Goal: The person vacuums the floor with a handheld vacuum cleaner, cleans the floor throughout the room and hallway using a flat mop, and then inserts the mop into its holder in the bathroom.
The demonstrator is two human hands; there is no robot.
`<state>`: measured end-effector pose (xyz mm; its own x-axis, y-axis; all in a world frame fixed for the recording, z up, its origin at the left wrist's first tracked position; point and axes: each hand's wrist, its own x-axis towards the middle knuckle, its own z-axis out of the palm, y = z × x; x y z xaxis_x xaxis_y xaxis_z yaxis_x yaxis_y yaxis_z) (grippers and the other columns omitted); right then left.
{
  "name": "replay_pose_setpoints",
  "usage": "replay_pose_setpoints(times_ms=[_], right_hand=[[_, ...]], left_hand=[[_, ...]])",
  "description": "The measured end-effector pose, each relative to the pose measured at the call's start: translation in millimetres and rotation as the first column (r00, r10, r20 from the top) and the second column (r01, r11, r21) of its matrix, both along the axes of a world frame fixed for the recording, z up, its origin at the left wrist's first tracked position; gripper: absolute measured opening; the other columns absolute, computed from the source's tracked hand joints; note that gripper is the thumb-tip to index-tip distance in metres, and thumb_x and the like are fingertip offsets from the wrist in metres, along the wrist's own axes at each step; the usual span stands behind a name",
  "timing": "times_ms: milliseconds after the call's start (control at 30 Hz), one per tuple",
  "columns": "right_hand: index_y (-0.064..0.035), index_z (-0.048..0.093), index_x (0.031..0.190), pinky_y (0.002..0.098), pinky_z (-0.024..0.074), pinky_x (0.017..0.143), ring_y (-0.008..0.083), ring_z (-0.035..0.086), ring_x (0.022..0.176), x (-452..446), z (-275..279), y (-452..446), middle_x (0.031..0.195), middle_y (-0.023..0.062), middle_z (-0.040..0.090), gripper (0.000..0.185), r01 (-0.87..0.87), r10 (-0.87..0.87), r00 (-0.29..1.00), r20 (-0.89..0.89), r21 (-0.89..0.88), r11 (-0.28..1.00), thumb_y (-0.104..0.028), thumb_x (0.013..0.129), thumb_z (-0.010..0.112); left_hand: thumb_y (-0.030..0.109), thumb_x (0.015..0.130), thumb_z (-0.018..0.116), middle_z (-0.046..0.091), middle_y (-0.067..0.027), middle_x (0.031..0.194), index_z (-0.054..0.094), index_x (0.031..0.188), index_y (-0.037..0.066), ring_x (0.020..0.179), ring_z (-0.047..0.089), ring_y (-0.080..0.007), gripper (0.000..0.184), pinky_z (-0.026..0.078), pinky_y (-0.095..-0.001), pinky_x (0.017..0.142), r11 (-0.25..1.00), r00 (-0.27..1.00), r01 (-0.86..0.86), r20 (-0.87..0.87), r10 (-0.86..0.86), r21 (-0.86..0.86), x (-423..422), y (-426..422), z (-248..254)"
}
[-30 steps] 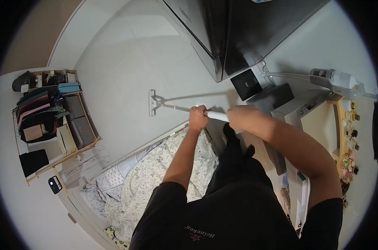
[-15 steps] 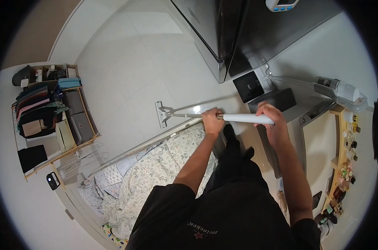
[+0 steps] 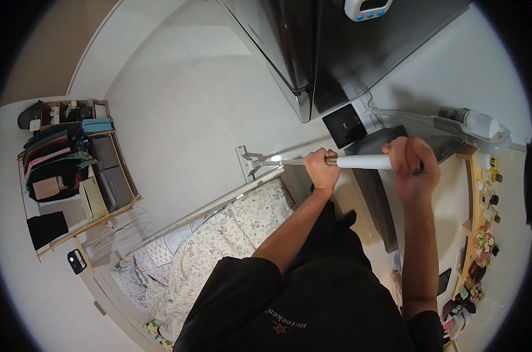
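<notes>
A flat floor mop with a thick white upper handle and a thin metal pole stretches across the middle of the view. Its narrow head rests on the tiled floor beside the bed edge. My left hand is wrapped round the metal pole, just below the white section. Around the top end of the white handle, the fingers of my right hand are curled; part of that end is hidden behind them.
The bed with a floral cover lies left of my legs. A dark fridge stands ahead, with a black scale-like square by its base. A stick vacuum is at the right. A clothes rack stands far left.
Both hands have moved right, drawing the mop back toward me. Its head has slid right across the floor, closer to the bed's corner.
</notes>
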<state>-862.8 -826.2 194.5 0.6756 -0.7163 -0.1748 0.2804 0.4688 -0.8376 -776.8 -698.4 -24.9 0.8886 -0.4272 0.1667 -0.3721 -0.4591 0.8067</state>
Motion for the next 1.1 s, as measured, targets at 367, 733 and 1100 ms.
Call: replay_pose_setpoints(times_ms=[367,733,1100], right_hand=[[-0.0138,0.030,0.058,0.0324,0.0323,0.065,0.0138,0.027,0.054,-41,79,-13,0.051,0.0010,0.027,0.030,0.155,-0.150,0.988,0.040,-0.202,0.967,-0.021,0.086,0.039],[-0.0145,0.028,0.058,0.0327,0.0328,0.067,0.0135,0.027,0.053,-133,78,20,0.051,0.0010,0.026,0.034,0.404,-0.408,0.913,0.025,-0.208,0.891,-0.022,0.090,0.039],[-0.0137,0.027,0.058,0.0341,0.0349,0.071,0.0144,0.030,0.054,-258,53,74,0.053,0.0014,0.028,0.036,0.671,-0.677,0.736,-0.033,-0.097,0.735,-0.020,0.092,0.038]], left_hand=[[0.006,0.067,0.070,0.049,-0.0064,0.054,0.044,0.057,0.009,0.056,0.047,-0.0283,0.028,0.035,-0.0383,0.064,0.965,0.996,0.035,-0.067,-0.054,-0.259,-49,-64,66],[0.005,0.063,0.066,0.050,-0.0080,0.057,0.044,0.059,0.008,0.058,0.048,-0.0297,0.023,0.034,-0.0374,0.067,0.899,0.943,0.300,-0.045,-0.331,-0.319,-119,-55,68],[0.008,0.058,0.065,0.055,-0.0044,0.058,0.060,0.060,0.014,0.062,0.054,-0.0253,0.009,0.036,-0.0349,0.071,0.750,0.755,0.628,-0.074,-0.652,-0.206,-212,-17,52]])
